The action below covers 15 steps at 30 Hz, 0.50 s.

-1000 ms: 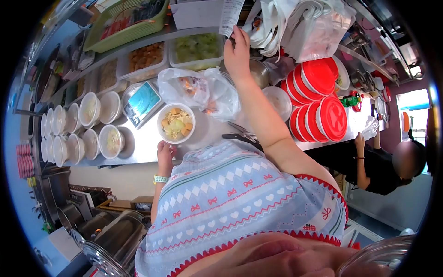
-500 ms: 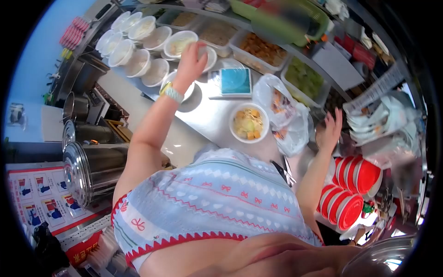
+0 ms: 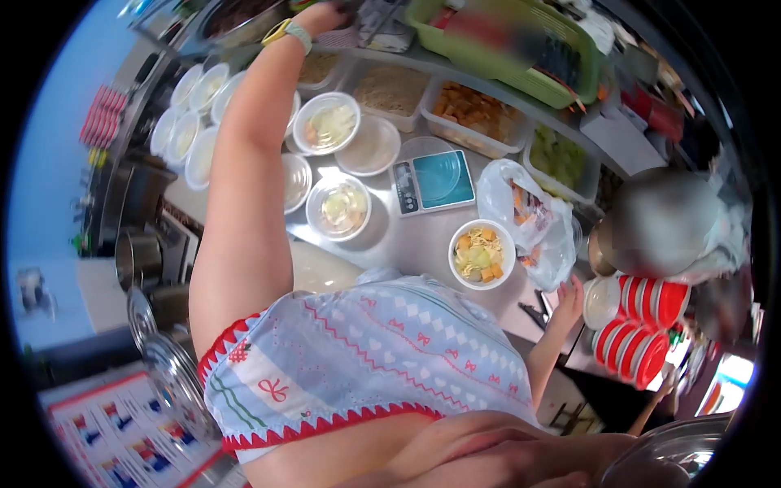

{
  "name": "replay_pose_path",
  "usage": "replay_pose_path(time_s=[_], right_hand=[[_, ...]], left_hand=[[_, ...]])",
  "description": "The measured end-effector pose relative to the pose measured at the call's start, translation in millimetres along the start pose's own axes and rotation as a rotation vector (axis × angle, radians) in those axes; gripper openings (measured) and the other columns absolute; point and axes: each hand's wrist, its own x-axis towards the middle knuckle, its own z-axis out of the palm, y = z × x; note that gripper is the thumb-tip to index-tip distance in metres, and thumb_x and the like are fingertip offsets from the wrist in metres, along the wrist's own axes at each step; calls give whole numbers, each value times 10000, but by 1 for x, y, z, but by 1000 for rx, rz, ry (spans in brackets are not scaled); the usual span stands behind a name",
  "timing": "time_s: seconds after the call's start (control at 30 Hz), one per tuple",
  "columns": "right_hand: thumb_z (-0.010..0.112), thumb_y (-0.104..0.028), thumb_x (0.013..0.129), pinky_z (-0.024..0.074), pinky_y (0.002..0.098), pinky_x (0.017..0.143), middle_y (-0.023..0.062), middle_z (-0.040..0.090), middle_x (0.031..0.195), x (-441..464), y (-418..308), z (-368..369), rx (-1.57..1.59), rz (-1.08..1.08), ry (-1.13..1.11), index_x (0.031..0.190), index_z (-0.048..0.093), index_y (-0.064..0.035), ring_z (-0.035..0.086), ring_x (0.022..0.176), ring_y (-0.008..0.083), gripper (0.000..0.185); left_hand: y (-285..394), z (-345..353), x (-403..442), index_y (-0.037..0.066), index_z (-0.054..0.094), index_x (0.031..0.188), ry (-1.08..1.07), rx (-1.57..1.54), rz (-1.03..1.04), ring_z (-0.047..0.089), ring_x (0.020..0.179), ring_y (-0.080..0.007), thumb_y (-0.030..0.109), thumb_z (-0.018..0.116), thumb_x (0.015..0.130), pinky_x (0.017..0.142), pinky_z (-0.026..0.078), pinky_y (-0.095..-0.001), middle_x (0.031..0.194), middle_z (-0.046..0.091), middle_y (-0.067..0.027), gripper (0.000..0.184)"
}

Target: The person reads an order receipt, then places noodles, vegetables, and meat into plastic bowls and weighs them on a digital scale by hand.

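Note:
My left hand point(image 3: 324, 16) is stretched far forward to the upper shelf, close to a metal basin point(image 3: 244, 20) of dark food; its fingers are dark and hard to make out. A yellow band and a pale watch strap circle that wrist. Low on the right, my right hand point(image 3: 567, 302) holds nothing, fingers apart, near the plastic bag point(image 3: 533, 215) and black-handled scissors point(image 3: 534, 315). Between my arms stands a white bowl point(image 3: 482, 254) of noodles and orange-yellow cubes. A digital scale point(image 3: 435, 180) lies behind it, with a clear round lid on top.
Several filled plastic bowls point(image 3: 338, 207) crowd the counter's left side, some stacked. Food tubs point(image 3: 473, 114) line the back beneath a shelf carrying a green basket point(image 3: 521, 49). Red and white stacked containers point(image 3: 634, 350) stand at right, large metal pots point(image 3: 171, 366) at left.
My left hand has gone from above the bowls up to the shelf. My right hand has come down and back, closer to my body. The view has shifted slightly.

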Motion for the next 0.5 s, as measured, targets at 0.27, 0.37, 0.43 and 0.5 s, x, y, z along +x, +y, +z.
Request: replay_pose_path(time_s=[0.27, 0.37, 0.43, 0.5], right_hand=[[489, -12, 953, 499, 289, 875, 76, 637, 1170, -52, -9, 19, -11, -118, 68, 1218, 615, -27, 637, 968, 163, 294], [495, -5, 950, 491, 269, 822, 65, 641, 1097, -65, -14, 20, -120, -118, 101, 1192, 629, -29, 638, 947, 148, 278], [482, -31, 971, 479, 257, 789, 59, 629, 1050, -64, -16, 22, -32, -110, 94, 1191, 634, -39, 636, 921, 140, 268], [477, -47, 982, 479, 257, 794, 57, 628, 1049, -78, -15, 24, -46, -120, 105, 1191, 634, -40, 636, 920, 137, 262]], left_hand=[[-15, 20, 31, 57, 672, 1073, 153, -10, 32, 651, 952, -274, 107, 553, 873, 835, 511, -371, 1062, 692, -118, 239], [-25, 32, 38, 60, 674, 1079, 170, 10, 25, 657, 959, -270, 110, 541, 878, 841, 514, -372, 1064, 696, -123, 247], [-28, 45, 43, 61, 676, 1083, 197, 24, 30, 661, 964, -267, 111, 534, 881, 845, 516, -372, 1066, 699, -126, 252], [-30, 53, 37, 63, 678, 1086, 263, 51, 42, 665, 969, -264, 113, 526, 884, 849, 518, -373, 1068, 702, -129, 258]])
